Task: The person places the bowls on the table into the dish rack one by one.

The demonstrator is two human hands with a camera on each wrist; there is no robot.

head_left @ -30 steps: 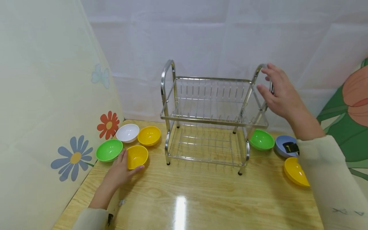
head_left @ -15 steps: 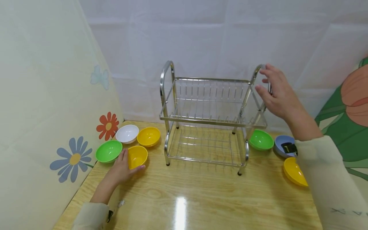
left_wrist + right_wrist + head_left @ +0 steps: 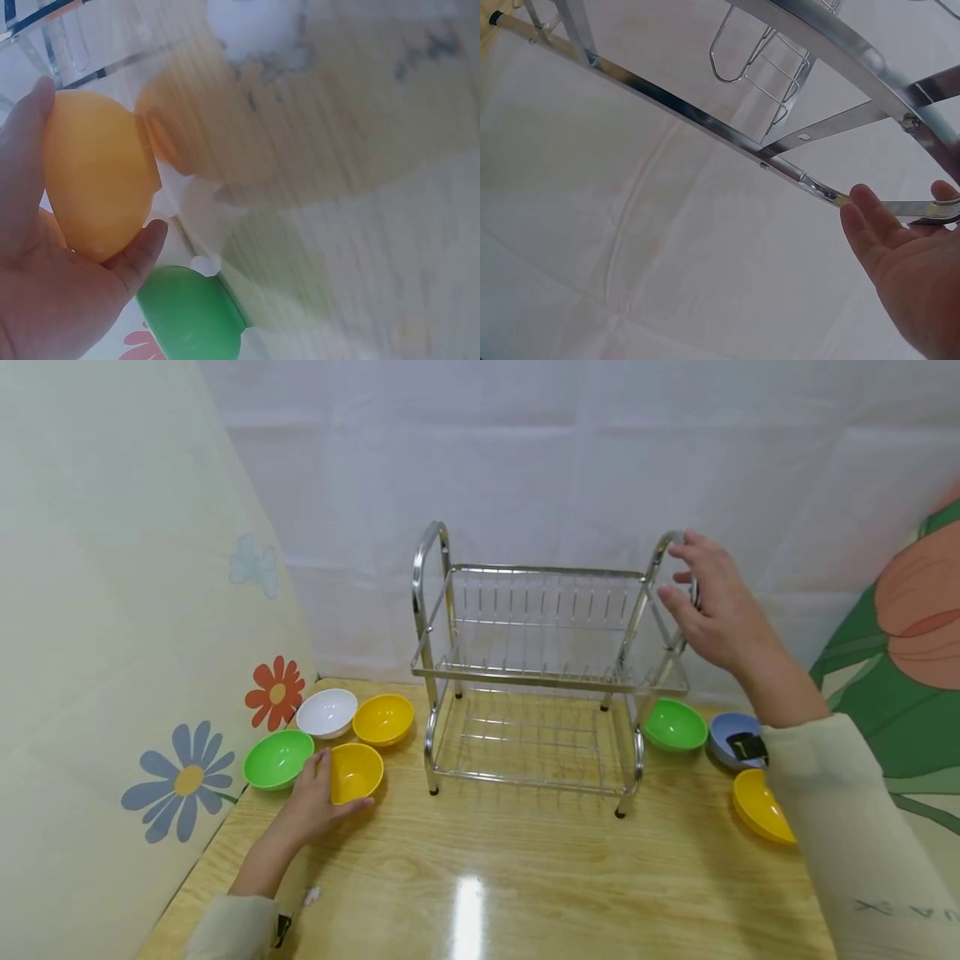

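My left hand [image 3: 310, 806] holds a yellow bowl [image 3: 356, 775] at the left of the table, thumb on the near side and fingers along its left. The left wrist view shows the same bowl [image 3: 97, 172] between thumb and fingers. A two-tier metal dish rack [image 3: 543, 679] stands upright in the middle. At its top right handle, my right hand [image 3: 712, 606] is raised with fingers loosely extended and thumb apart. In the right wrist view the fingertips of the right hand [image 3: 911, 262] overlap the handle bar; firm contact is hard to tell.
A green bowl [image 3: 277, 760], a white bowl [image 3: 327, 713] and another yellow bowl [image 3: 383, 721] cluster around the left hand. Right of the rack sit a green bowl [image 3: 675, 725], a blue bowl [image 3: 723, 739] and a yellow bowl [image 3: 761, 810], partly behind the right sleeve. Walls border the table.
The whole head view has shifted slightly left. Both hands keep nearly the same places against the bowl and the rack.
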